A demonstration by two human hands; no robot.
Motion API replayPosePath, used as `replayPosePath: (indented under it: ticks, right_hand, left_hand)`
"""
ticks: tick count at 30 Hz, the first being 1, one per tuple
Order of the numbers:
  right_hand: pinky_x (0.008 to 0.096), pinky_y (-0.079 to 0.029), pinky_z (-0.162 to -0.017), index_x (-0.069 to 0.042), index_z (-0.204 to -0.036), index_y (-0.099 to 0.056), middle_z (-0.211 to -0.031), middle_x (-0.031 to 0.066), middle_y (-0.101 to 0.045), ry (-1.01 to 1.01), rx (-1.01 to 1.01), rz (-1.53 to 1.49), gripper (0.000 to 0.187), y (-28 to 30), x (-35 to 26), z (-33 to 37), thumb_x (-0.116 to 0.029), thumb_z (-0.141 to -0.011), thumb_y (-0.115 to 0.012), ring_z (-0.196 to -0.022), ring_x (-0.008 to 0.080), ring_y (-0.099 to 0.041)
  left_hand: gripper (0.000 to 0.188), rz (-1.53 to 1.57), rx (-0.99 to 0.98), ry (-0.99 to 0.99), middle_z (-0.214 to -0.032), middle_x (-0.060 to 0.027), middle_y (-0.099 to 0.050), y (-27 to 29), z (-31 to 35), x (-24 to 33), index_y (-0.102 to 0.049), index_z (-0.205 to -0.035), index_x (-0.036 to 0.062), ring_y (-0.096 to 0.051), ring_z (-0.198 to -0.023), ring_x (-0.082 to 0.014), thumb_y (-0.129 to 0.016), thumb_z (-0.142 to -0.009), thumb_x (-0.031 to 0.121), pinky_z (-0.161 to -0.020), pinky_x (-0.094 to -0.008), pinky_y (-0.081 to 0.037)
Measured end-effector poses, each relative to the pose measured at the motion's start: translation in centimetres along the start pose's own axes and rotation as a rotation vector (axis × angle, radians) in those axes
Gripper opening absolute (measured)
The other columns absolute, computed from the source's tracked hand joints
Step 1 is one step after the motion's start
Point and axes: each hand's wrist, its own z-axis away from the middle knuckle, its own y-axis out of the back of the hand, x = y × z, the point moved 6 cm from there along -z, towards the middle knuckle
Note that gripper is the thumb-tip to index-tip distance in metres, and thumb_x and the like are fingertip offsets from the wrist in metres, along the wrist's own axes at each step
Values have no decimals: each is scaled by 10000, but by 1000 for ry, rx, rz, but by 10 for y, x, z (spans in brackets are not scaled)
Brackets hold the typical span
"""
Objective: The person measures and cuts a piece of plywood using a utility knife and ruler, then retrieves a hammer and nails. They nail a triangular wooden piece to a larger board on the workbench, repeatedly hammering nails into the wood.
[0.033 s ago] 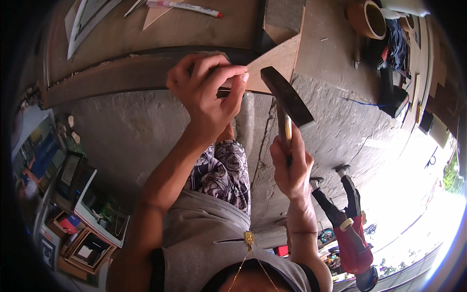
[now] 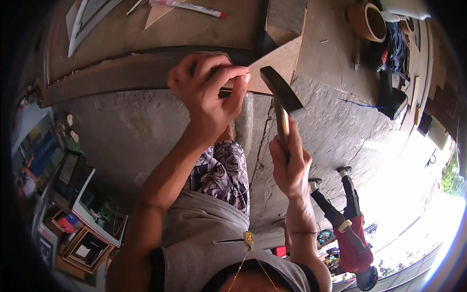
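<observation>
My right hand (image 2: pixel 292 168) is wrapped round the handle of a hammer (image 2: pixel 283 92). Its dark head is raised just right of my left fingertips, apart from them. Thumb and forefinger of my left hand (image 2: pixel 206 90) are pinched together at the edge of a brown wooden frame (image 2: pixel 116 73). Whatever lies between those fingertips is too small to make out. Beside them, a pale triangular wood piece (image 2: pixel 279 61) lies across the frame's corner, where a dark wooden bar (image 2: pixel 284 19) meets it.
A red-tipped marker (image 2: pixel 194 8) and a thin wood offcut (image 2: pixel 156 17) lie on the brown panel beyond my left hand. A round pot (image 2: pixel 368 22) and dark cloth (image 2: pixel 396 46) stand far right. Behind on the right is another person in red (image 2: pixel 352 246). Stacked frames (image 2: pixel 87 248) occupy the lower left.
The hammer head has swung slightly left and its tilt has changed. My left hand keeps its pinch at almost the same spot.
</observation>
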Motion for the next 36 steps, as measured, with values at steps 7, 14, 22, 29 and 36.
replayPosePath:
  ticks: [7, 14, 22, 29, 36]
  right_hand:
    - [405, -575, -643, -29, -1475, -380, -1031, 267, -675, 191, 75, 94, 653, -4, -11, 4, 60, -877, -627, -804, 393, -708]
    - [407, -577, -672, -9, -1470, -379, -1055, 283, -671, 186, 65, 135, 646, -1, -8, 8, 56, -875, -622, -844, 412, -700]
    - [366, -543, -603, -6, -1485, -358, -919, 217, -661, 216, 101, 196, 599, -4, -7, 9, 22, -922, -562, -711, 307, -653]
    - [276, -497, -507, -24, -1519, -312, -733, 67, -641, 208, 168, 160, 547, -1, -6, 9, -31, -995, -470, -547, 97, -574]
    - [263, -467, -464, -42, -1541, -255, -689, 73, -613, 297, 93, 247, 574, -13, -3, 8, -59, -1011, -478, -521, 92, -552]
  left_hand:
    - [122, -14, 23, 2, -944, 106, -616, 1, -2, -4, -708, -824, 267, -517, -1015, -204, -764, -733, 208, -912, -413, -275]
    - [120, 4, 54, 10, -943, 100, -607, 3, -4, -3, -702, -815, 262, -515, -1027, -212, -761, -732, 199, -922, -441, -270]
    - [124, 17, 48, 27, -980, 90, -603, 4, -2, -6, -706, -831, 252, -507, -1042, -217, -763, -735, 200, -938, -457, -266]
    - [101, 63, 26, 74, -1016, 63, -618, 9, -2, -10, -711, -839, 221, -509, -1069, -224, -768, -756, 214, -958, -438, -287]
    - [109, -30, 46, 26, -1135, 28, -624, 22, 7, -25, -679, -787, 193, -489, -1148, -263, -776, -758, 232, -1011, -466, -282]
